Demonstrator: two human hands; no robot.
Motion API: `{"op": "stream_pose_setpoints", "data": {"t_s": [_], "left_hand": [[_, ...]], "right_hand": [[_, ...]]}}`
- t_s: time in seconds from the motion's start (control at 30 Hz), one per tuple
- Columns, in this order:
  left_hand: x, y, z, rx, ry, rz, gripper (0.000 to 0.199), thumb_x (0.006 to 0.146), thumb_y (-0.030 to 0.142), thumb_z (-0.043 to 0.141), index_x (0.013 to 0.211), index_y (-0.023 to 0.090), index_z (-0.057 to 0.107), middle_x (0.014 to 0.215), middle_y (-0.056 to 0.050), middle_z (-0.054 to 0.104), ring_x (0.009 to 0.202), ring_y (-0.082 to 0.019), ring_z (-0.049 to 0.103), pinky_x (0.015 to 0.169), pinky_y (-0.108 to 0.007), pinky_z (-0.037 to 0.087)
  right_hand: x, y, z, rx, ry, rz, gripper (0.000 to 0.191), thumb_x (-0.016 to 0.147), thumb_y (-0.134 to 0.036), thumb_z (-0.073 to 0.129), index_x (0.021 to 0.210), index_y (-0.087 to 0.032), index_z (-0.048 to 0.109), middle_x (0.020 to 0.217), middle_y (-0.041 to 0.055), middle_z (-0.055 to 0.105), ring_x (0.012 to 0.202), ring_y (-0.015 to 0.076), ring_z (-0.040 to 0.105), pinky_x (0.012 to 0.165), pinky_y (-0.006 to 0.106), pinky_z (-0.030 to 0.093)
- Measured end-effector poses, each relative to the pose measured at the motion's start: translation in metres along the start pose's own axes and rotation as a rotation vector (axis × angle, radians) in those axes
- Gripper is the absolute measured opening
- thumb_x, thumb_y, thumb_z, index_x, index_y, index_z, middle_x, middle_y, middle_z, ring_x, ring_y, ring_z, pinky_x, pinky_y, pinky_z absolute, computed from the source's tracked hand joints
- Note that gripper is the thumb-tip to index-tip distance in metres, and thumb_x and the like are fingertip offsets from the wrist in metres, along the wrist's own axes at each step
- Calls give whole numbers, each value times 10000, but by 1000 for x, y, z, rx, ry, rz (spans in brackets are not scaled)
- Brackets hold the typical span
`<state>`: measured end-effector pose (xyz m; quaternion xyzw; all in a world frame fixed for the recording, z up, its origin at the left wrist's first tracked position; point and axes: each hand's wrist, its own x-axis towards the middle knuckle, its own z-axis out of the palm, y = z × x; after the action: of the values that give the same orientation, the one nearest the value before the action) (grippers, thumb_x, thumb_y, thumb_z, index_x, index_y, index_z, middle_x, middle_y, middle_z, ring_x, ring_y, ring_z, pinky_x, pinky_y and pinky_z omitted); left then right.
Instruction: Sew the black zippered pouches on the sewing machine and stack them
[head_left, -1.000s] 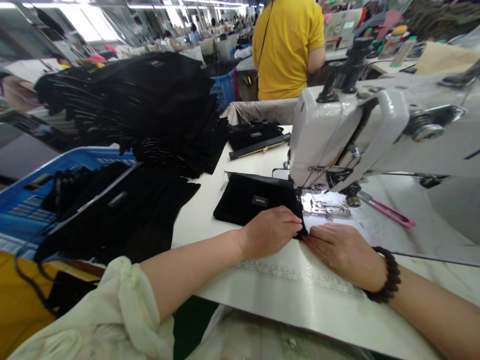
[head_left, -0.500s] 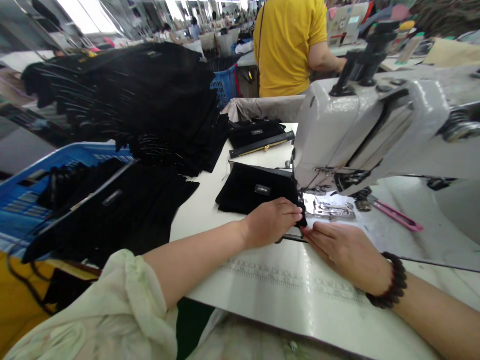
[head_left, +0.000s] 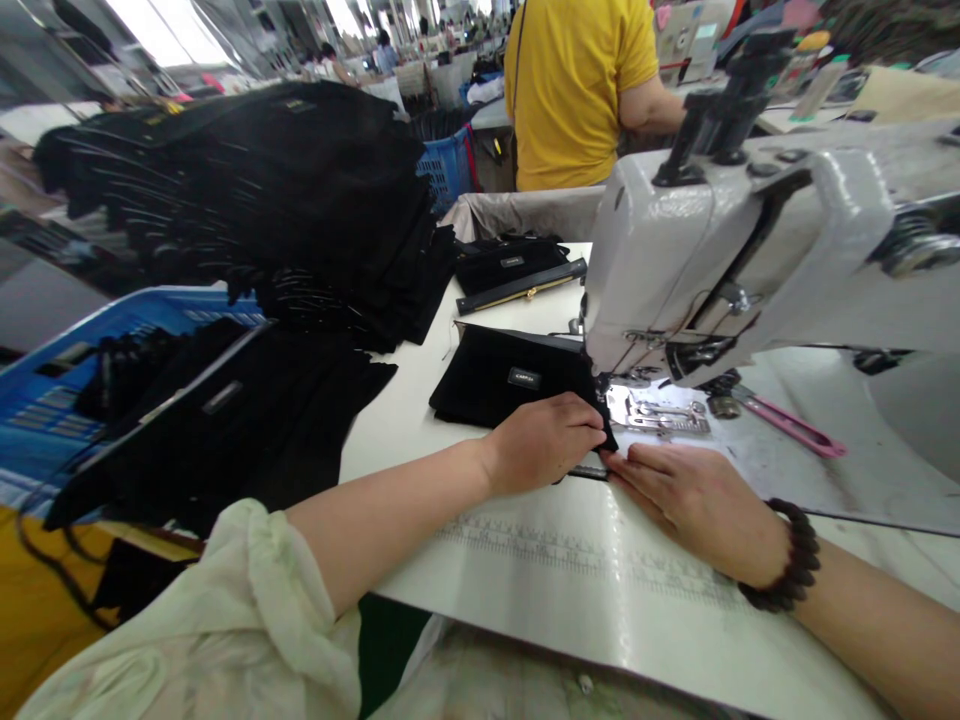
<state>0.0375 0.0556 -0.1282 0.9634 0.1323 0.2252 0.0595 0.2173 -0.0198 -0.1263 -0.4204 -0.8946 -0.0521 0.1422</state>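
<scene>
A black fabric pouch piece (head_left: pixel 487 375) with a small lettered label lies on the white sewing table, its right edge under the head of the sewing machine (head_left: pixel 660 260). My left hand (head_left: pixel 551 435) is closed over its front right part, fingers together and pressing down near the needle area. At the piece's front right corner, the fingertips of my right hand (head_left: pixel 682 500) pinch the edge, close to my left fingertips. A dark strip shows under my left hand. The needle itself is hard to make out, and my fingers hide part of the corner.
Behind the piece lie a dark strip with a gold clasp (head_left: pixel 530 293) and another labelled black piece (head_left: pixel 510 262). Pink-handled snips (head_left: pixel 799 425) rest right of the machine. Stacked black fabric (head_left: pixel 247 190) and a blue crate (head_left: pixel 45 420) stand left. A person in yellow (head_left: pixel 562 100) is beyond.
The fabric's right corner and my hands stay almost in place. The whole view shifts slightly, and the machine's thread lever looks lower or clearer than before.
</scene>
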Motion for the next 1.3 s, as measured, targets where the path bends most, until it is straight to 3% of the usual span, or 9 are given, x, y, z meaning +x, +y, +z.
{"op": "stream_pose_setpoints", "data": {"t_s": [0.23,0.43,0.57,0.67,0.87,1.1,1.3], "left_hand": [[-1,-3,5,68,-35,33,178,827,150,466,890,96,623,916,-45,629,898,-132,530,861,-240,433],[4,1,-2,120,-113,83,188,828,148,460,892,92,627,926,-50,628,886,-147,533,848,-245,426],[4,2,-4,167,-146,103,188,829,134,453,908,94,618,929,-48,621,889,-152,530,848,-248,420],[3,2,-5,181,-175,124,192,826,130,448,924,87,607,927,-53,616,893,-156,528,858,-259,415],[2,-3,-4,187,-178,129,211,824,116,437,974,79,580,975,-72,600,938,-152,514,898,-259,400],[8,-18,-1,178,-190,33,196,843,165,453,967,115,597,965,-42,599,924,-144,521,848,-224,426],[16,-29,4,110,-206,-47,183,851,197,466,910,120,621,968,-19,630,928,-113,548,885,-213,404]], "right_hand": [[2,1,-1,-14,23,-35,347,906,-209,300,781,-134,615,590,9,523,475,113,440,454,294,263],[-2,7,-8,60,36,-100,280,889,-238,375,803,-133,620,586,1,521,496,101,446,481,279,296],[-4,11,-9,-21,104,-114,263,885,-253,390,865,-118,615,572,-1,503,492,105,427,481,282,290],[-3,10,-8,-74,85,-112,276,894,-242,362,856,-129,611,563,-6,490,482,105,412,471,283,271],[-1,7,-6,-17,-35,-11,306,898,-272,335,882,-132,607,609,12,535,504,117,460,464,285,286],[-1,7,0,4,-77,129,362,870,-351,364,1062,-108,552,768,63,600,629,157,552,502,275,373],[2,4,1,-37,-112,178,384,844,-368,402,1086,-105,541,774,54,595,611,167,554,489,290,385]]}}
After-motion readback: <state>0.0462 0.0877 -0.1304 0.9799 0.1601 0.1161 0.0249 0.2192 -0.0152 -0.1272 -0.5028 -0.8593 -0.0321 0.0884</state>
